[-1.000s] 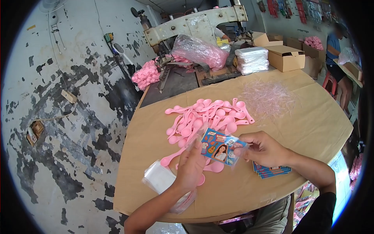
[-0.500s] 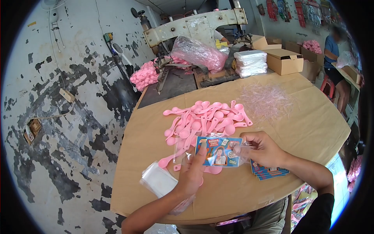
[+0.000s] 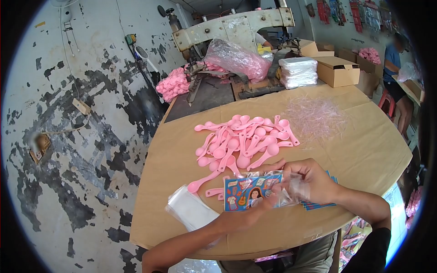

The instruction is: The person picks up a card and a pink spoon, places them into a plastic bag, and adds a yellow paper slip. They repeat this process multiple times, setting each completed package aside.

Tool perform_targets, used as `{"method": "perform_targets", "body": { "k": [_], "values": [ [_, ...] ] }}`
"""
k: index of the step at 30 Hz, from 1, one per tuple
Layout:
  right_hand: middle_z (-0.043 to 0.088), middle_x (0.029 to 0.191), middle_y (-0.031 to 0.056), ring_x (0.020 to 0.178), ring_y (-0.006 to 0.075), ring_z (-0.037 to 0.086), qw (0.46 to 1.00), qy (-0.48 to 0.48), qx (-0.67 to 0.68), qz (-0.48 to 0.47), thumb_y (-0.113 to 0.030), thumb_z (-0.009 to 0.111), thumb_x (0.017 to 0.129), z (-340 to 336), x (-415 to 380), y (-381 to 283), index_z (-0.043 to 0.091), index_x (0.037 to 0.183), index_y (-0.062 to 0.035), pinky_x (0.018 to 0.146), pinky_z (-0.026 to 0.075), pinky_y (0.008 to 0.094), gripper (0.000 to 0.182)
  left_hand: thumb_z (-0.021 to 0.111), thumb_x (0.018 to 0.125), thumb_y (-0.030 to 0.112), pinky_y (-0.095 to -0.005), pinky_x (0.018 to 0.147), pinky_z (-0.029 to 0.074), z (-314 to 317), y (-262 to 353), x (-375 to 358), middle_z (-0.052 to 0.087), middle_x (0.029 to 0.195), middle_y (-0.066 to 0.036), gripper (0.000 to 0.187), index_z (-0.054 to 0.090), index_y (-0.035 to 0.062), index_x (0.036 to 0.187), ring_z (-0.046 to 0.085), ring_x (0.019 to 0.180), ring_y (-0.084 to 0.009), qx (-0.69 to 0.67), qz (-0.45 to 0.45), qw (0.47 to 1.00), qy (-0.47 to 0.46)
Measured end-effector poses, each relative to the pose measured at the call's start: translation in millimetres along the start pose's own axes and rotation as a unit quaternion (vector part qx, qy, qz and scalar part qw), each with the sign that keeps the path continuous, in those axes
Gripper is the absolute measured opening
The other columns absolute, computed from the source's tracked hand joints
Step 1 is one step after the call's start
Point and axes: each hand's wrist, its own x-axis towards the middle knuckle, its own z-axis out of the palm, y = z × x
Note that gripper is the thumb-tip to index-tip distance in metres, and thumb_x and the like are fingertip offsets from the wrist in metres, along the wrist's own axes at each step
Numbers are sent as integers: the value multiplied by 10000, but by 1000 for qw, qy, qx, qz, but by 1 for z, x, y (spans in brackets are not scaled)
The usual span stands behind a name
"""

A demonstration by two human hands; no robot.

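A clear plastic bag with a blue printed card [image 3: 241, 193] inside is between both hands above the front of the table. My left hand [image 3: 248, 216] pinches the bag from below, thumb across its front and fingers behind. At the bag's right end, my right hand [image 3: 316, 182] has its fingers closed on the crumpled plastic. A pile of pink measuring spoons [image 3: 232, 145] lies just beyond the hands. Flat clear bags [image 3: 189, 211] are stacked left of my left forearm. Under my right hand, a stack of blue cards [image 3: 318, 206] is partly hidden.
Thin clear strips [image 3: 316, 116] lie in a heap on the brown-covered table [image 3: 373, 141]. Behind stand a metal press [image 3: 236, 27], a large bag of pink items [image 3: 239, 61], packed clear bags [image 3: 298, 73] and a cardboard box [image 3: 337, 73]. Another person [image 3: 392, 68] is at the far right.
The bagged card has moved lower and slightly left. My left thumb has shifted right across its front, and my right hand has come down a little. The camera view has shifted slightly.
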Motion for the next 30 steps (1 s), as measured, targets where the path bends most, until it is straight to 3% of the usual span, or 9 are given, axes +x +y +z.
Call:
{"method": "perform_targets", "body": {
  "k": [5, 8, 12, 15, 17, 20, 23, 26, 30],
  "values": [
    [610, 792, 28, 709, 85, 586, 998, -33, 45, -36, -298, 577, 980, -9, 2, 14, 598, 975, -35, 579, 481, 251, 264, 691, 853, 37, -281, 888, 503, -12, 3, -6, 579, 1191, -64, 481, 451, 46, 1270, 568, 1034, -101, 66, -14, 994, 86],
    [593, 838, 60, 725, 120, 603, 966, 30, 256, 6, -311, 534, 996, -13, 6, -15, 585, 1003, -7, 594, 502, 278, 309, 690, 843, 15, -283, 856, 523, -26, 8, 3, 586, 1156, -70, 419, 465, 53, 1195, 595, 982, -109, 1, 10, 985, 171],
    [625, 814, 49, 685, 85, 586, 974, -3, -189, -122, -337, 503, 1008, -24, 16, -11, 622, 921, -41, 578, 476, 244, 331, 698, 835, 3, -279, 823, 537, -41, 6, 8, 598, 1136, -85, 440, 452, 56, 1196, 614, 995, -131, 51, 52, 984, 160],
    [649, 850, 7, 739, 83, 589, 984, 69, -145, -80, -303, 521, 987, -51, 28, -33, 656, 934, -48, 642, 489, 252, 293, 696, 843, 17, -293, 846, 528, -56, 8, 12, 610, 1132, -97, 412, 470, 59, 1185, 613, 1002, -140, 60, 69, 978, 190],
    [671, 791, 18, 729, 157, 639, 959, 157, -226, -59, -289, 528, 969, -83, 54, -31, 672, 924, -54, 674, 508, 307, 279, 675, 863, 28, -327, 894, 513, -73, 5, 13, 612, 1166, -121, 373, 480, 61, 1179, 609, 1024, -154, 85, 59, 966, 237],
    [692, 817, 110, 775, 278, 677, 779, 144, -610, 26, -308, 594, 908, -125, 85, 8, 685, 962, -47, 709, 527, 362, 282, 671, 871, 34, -307, 883, 514, -82, 3, 14, 622, 1177, -122, 346, 496, 55, 1168, 610, 998, -137, 94, 31, 958, 269],
    [692, 870, 161, 841, 365, 658, 703, 61, -694, 138, -340, 606, 867, -119, 98, 40, 697, 974, -56, 759, 517, 433, 317, 709, 862, 81, -256, 784, 523, -91, -9, 15, 638, 1162, -70, 357, 518, 58, 1164, 615, 963, -108, 99, 13, 965, 243],
    [687, 882, 173, 913, 348, 653, 760, 112, -634, 87, -433, 630, 864, -119, 96, 51, 668, 909, -33, 783, 501, 450, 405, 716, 860, 93, -245, 754, 520, -88, -13, 17, 646, 1124, -45, 366, 533, 59, 1175, 611, 943, -89, 122, 24, 969, 212],
    [685, 834, 164, 813, 315, 668, 801, 165, -573, 45, -365, 627, 889, -129, 87, 34, 655, 949, -25, 707, 501, 413, 346, 717, 863, 117, -238, 717, 513, -88, -18, 15, 654, 1064, -22, 323, 573, 53, 1145, 612, 922, -81, 130, -31, 968, 210]
  ]
}}
